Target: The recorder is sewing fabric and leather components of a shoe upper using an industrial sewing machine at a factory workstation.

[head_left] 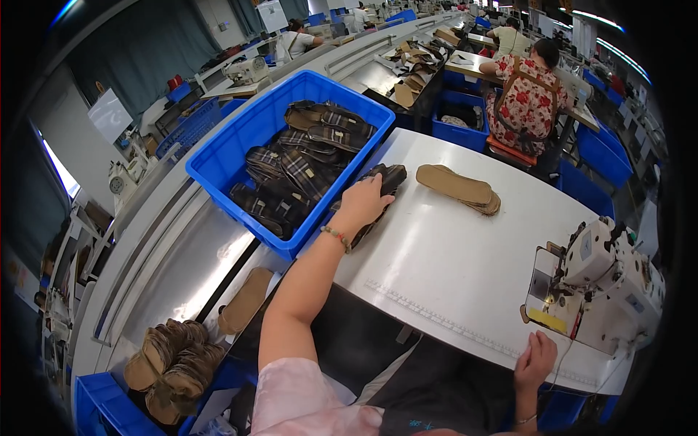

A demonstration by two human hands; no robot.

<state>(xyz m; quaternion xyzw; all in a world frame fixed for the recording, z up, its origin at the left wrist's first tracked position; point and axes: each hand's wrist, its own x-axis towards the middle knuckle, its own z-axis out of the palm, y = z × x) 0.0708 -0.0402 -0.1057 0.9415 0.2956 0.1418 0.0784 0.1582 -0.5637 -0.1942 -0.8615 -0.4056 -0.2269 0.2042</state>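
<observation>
My left hand [366,200] reaches out to a pile of dark plaid shoe uppers [387,176] on the white table, beside the blue bin. Its fingers curl over the top upper; part of the pile is hidden under the hand and wrist. My right hand [536,358] rests at the table's near edge, fingers loosely bent and nothing visible in them. Just beyond it stands a white sewing machine [592,254], with the end of a small brown piece [524,314] by its yellow plate. A stack of tan insoles [456,187] lies farther back on the table.
The blue bin [207,168] at my left holds many plaid uppers. Bundled tan insoles [171,356] sit at the lower left near a single brown sole [245,299]. A ruler strip [436,316] runs along the table. A person in a floral top [529,102] sits ahead.
</observation>
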